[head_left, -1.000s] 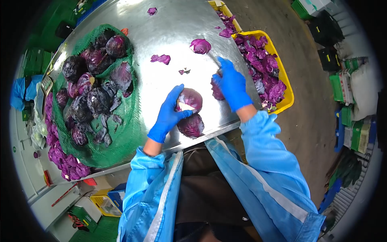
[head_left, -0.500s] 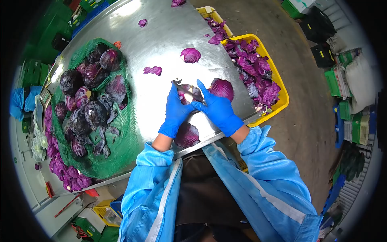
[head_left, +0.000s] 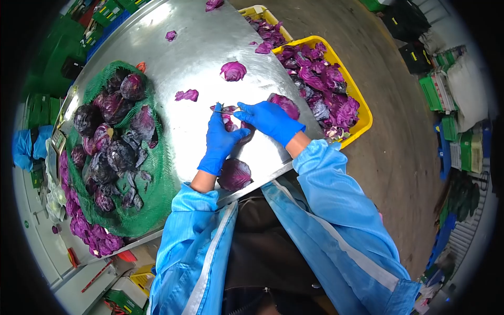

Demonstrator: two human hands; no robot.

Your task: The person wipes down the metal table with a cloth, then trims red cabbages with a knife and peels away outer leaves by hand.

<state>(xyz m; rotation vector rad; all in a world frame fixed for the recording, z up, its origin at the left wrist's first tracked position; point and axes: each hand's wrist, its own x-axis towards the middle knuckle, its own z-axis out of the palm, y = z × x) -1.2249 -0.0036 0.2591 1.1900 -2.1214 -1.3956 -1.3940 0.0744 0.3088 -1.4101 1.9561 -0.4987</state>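
Note:
Both my hands wear blue gloves. With my left hand (head_left: 221,142) I grip a red cabbage (head_left: 231,124) from its left side, its pale stem part facing up. My right hand (head_left: 269,122) is closed at the top of that cabbage around what looks like a small knife; a thin blade (head_left: 224,111) points left across the cabbage, its handle hidden in the glove. Loose purple cabbage leaves lie close by: one leaf (head_left: 234,175) below my left hand, another leaf (head_left: 285,106) behind my right hand.
A green net bag (head_left: 157,205) with several red cabbages lies on the left of the metal table (head_left: 194,47). Yellow crates (head_left: 366,113) of purple leaves stand at the table's right edge. More leaves (head_left: 94,236) are heaped beyond the left edge.
My right hand has moved up and left, from the cabbage's lower right side to its top. The thin blade now lies across the cabbage. My left hand still holds it; the view has shifted slightly.

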